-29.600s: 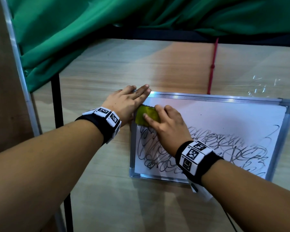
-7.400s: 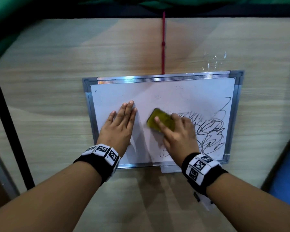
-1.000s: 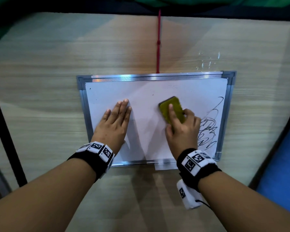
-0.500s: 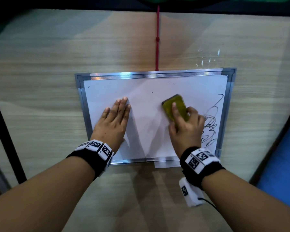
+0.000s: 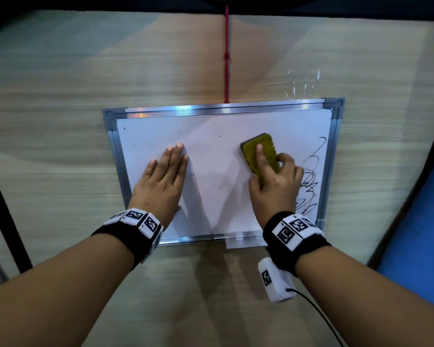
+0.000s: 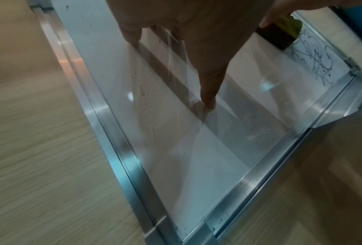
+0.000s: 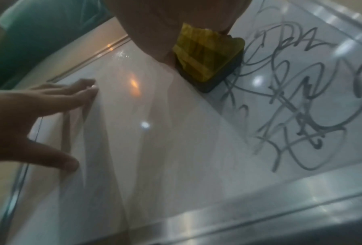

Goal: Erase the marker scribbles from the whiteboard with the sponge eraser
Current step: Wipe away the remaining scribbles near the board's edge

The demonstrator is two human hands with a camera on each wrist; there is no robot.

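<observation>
A metal-framed whiteboard (image 5: pixel 221 126) lies flat on the wooden table. Black marker scribbles (image 5: pixel 311 181) cover only its right edge; they also show in the right wrist view as scribbles (image 7: pixel 297 99). My right hand (image 5: pixel 273 179) grips the yellow sponge eraser (image 5: pixel 252 149) and presses it on the board just left of the scribbles, index finger laid along its top. The eraser (image 7: pixel 207 59) has a dark underside. My left hand (image 5: pixel 166 179) lies flat on the board's left half with straight fingers (image 6: pixel 209 82).
A red cord (image 5: pixel 226 56) runs from the board's top edge to the table's far side. A blue surface (image 5: pixel 421 236) lies beyond the table's right edge. A black table leg (image 5: pixel 5 211) stands at the left. Dark green cloth hangs behind.
My right hand has slid the eraser a little right toward the scribbles, and the scribbled patch is narrower than a second ago. My left hand has stayed put.
</observation>
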